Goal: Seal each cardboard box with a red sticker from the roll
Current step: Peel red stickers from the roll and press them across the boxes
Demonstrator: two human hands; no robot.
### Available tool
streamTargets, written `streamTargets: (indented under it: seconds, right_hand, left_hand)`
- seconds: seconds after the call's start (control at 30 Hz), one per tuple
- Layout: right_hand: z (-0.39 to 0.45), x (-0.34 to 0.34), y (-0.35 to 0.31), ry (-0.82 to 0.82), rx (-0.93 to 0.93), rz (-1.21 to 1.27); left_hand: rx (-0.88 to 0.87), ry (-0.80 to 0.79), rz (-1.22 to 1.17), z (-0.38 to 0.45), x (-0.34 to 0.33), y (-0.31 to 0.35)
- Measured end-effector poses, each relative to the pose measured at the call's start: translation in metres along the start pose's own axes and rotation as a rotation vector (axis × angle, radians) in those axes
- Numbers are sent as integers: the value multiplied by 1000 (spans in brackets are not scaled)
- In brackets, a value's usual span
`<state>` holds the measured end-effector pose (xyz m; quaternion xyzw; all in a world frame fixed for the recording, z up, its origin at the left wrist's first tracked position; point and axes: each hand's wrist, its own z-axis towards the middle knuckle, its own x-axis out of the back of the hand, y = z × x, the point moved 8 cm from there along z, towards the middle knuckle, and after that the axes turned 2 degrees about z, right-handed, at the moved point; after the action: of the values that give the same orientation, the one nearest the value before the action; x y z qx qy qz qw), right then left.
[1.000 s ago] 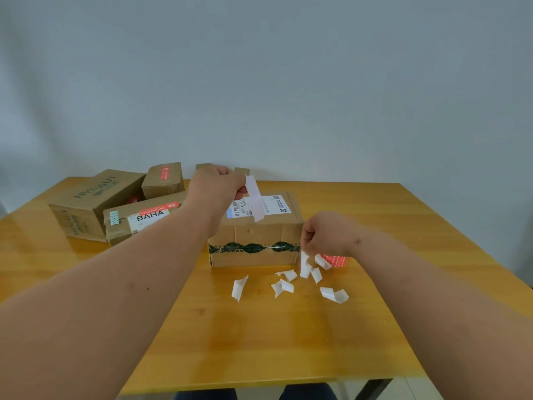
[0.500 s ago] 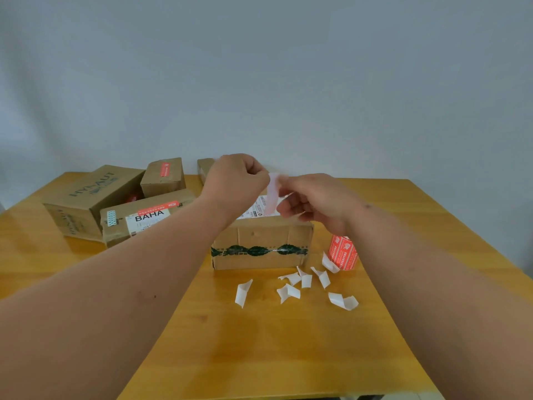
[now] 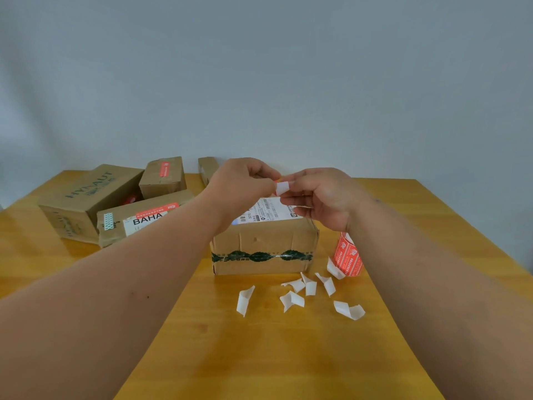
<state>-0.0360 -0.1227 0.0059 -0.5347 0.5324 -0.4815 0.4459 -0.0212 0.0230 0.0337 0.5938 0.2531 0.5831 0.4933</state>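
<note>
One head-worn camera looks forward and slightly down across the table (image 3: 259, 356) toward the wall (image 3: 259, 82) (wide-angle, so edges bow). Both forearms reach in from below; the box (image 3: 264, 246) sits close, mid-frame.

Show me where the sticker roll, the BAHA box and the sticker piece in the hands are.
sticker roll (image 3: 347, 259), head view, red printed side.
BAHA box (image 3: 144, 219), head view, white label.
sticker piece (image 3: 283, 188), head view, white backing between both hands.

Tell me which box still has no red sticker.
The front box under both hands, with green-patterned tape. The BAHA box and the small box behind already show red stickers.
</note>
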Motion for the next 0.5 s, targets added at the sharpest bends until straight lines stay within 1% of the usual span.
streamTargets:
  seconds: [0.1,0.17,0.27,0.3,0.37,0.47,0.5]
  right_hand:
    - [3,-1,2,22,4,0]
    - [4,-3,4,29,-13,-1]
    - [4,-3,4,64,-13,6]
    - [4,-2,3,74,-1,4]
    - [3,-1,2,73,26,0]
    - [-4,-2,-1,44,65,-68]
    - [-6,-3,-2,37,75,-104]
  left_hand:
    - [2,-15,-35,0,1,-4]
    - [1,-60,-46,-3,-4,-4]
    - [-9,-160,34,-8,-14,-3]
    - [-14,-172,65,-9,-15,-4]
    - [-14,-113,76,-10,-9,-6]
    - [30,83,47,-10,12,-13]
    - [39,126,41,-11,18,-15]
